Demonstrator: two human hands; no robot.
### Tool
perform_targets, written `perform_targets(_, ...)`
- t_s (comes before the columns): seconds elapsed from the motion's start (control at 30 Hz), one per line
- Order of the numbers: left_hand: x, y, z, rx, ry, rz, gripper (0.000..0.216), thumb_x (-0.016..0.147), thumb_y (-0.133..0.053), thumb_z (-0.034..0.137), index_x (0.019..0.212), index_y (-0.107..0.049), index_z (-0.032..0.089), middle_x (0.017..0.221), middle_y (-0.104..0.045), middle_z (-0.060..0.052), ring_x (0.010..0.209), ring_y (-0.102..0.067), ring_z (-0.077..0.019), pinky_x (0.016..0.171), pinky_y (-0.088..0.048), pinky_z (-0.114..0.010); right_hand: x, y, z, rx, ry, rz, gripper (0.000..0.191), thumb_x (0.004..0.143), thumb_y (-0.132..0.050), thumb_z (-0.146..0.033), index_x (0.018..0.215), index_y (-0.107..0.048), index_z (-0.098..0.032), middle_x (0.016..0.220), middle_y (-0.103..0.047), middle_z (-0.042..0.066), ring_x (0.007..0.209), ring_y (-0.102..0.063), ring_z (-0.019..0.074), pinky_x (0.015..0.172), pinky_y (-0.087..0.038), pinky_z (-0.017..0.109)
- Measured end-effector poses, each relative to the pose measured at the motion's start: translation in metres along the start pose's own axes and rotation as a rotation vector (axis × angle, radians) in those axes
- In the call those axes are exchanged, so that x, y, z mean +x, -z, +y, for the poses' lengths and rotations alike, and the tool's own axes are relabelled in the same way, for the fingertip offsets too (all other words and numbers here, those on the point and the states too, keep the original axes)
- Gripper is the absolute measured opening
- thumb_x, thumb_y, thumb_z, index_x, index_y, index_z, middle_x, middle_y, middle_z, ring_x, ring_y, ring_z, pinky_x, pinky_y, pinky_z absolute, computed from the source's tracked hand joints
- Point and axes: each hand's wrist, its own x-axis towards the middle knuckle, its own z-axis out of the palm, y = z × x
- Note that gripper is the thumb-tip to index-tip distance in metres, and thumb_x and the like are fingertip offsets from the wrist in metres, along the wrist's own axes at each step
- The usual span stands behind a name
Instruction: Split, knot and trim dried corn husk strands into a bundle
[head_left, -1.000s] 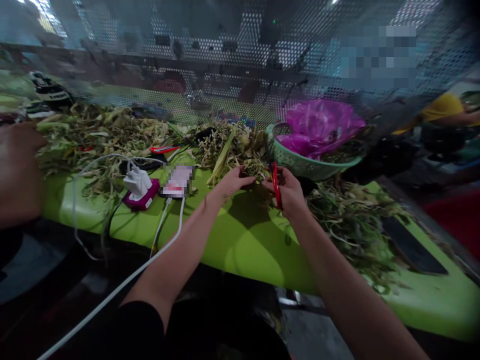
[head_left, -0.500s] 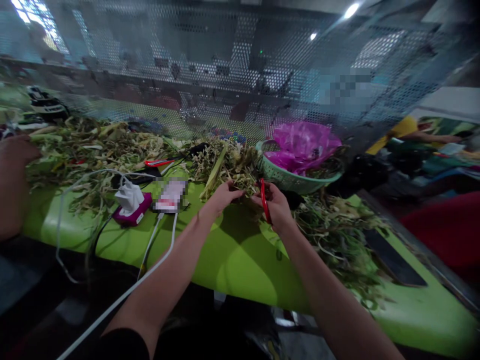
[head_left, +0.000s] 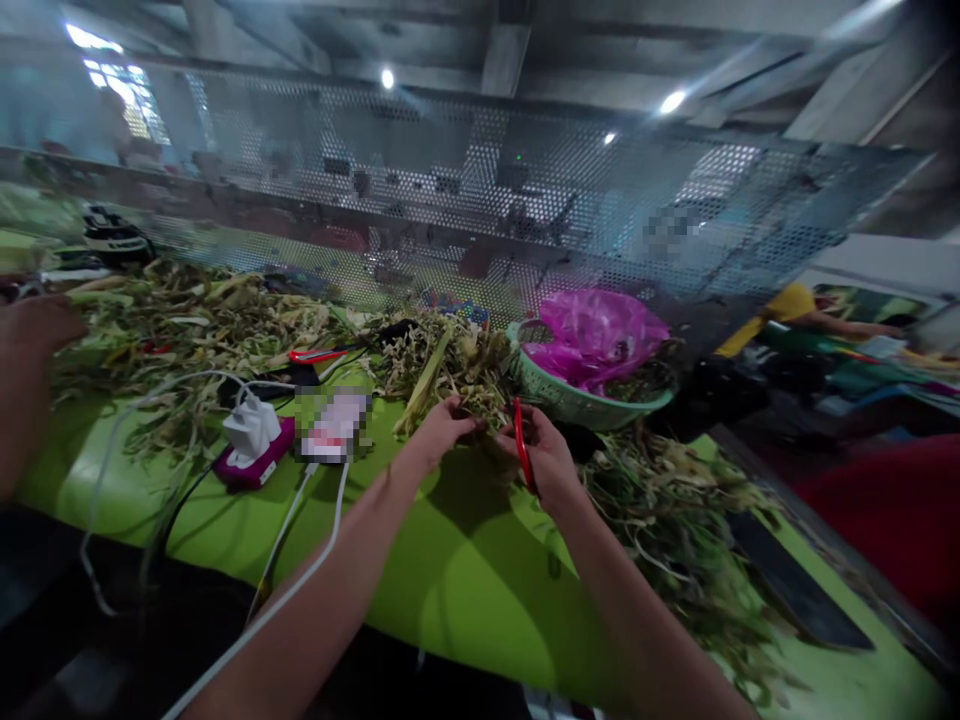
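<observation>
My right hand [head_left: 549, 458] is closed around a pair of red-handled scissors [head_left: 520, 445], whose dark blades point away toward the plant heap. To its left, my left hand [head_left: 439, 437] pinches dried plant stems at the near edge of a heap of dried plants [head_left: 469, 355]. A long pale leaf [head_left: 426, 385] lies on that heap, just beyond the left hand. The fingertips of both hands are partly hidden among the stems. Beneath them runs a bright green work surface [head_left: 465, 560].
A green basket [head_left: 592, 405] holding a purple plastic bag [head_left: 600, 335] stands behind my right hand. More plants [head_left: 675, 530] lie at right. A phone [head_left: 335, 425], white cables and a purple power adapter [head_left: 259, 460] sit at left. Another person's hand [head_left: 45, 325] is far left.
The view has tilted up, so the table and everything on it sit lower. Both hands stay by the heap, the scissors still in the right one.
</observation>
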Motion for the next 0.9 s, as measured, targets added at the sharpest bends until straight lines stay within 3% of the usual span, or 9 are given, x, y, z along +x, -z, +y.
perform_targets(0.17,-0.003,-0.004,0.005,-0.005,-0.007,0.018,0.032,0.057,-0.077,0.022,0.08,-0.057,0.016,0.061,-0.057,0.004,0.051,-0.051,-0.0072,0.051,-0.039,-0.02,0.0,0.0,0.002,-0.01,0.0,-0.026,0.051,0.059,-0.075,-0.022,0.106,-0.056,-0.02,0.075,-0.062,-0.002,0.069,-0.056,0.0134,0.066,-0.045,0.026)
perform_targets(0.47,-0.002,-0.006,0.002,0.006,-0.03,0.088,0.036,0.056,-0.072,0.016,0.089,-0.057,0.017,0.063,-0.056,0.005,0.054,-0.051,-0.0078,0.053,-0.039,-0.02,0.002,0.0,0.003,-0.053,0.019,-0.023,0.048,0.058,-0.075,-0.024,0.102,-0.057,-0.019,0.072,-0.062,-0.002,0.069,-0.058,0.0151,0.065,-0.045,0.026)
perform_targets(0.57,-0.003,-0.009,0.004,0.007,-0.054,0.115,0.029,0.056,-0.068,0.012,0.083,-0.058,0.016,0.065,-0.058,0.003,0.058,-0.052,-0.0087,0.057,-0.04,-0.02,0.002,-0.001,0.006,-0.052,0.004,-0.038,0.049,0.057,-0.076,-0.024,0.103,-0.057,-0.02,0.072,-0.063,-0.002,0.069,-0.058,0.0153,0.064,-0.045,0.026)
perform_targets(0.9,-0.004,-0.01,0.0,0.068,0.009,-0.049,0.037,0.063,-0.069,0.018,0.099,-0.061,0.012,0.087,-0.068,-0.006,0.073,-0.06,-0.0128,0.069,-0.045,-0.024,0.0,0.003,-0.007,0.011,0.073,0.157,0.049,0.063,-0.076,-0.034,0.105,-0.056,-0.021,0.09,-0.067,0.003,0.081,-0.062,0.0186,0.071,-0.048,0.028)
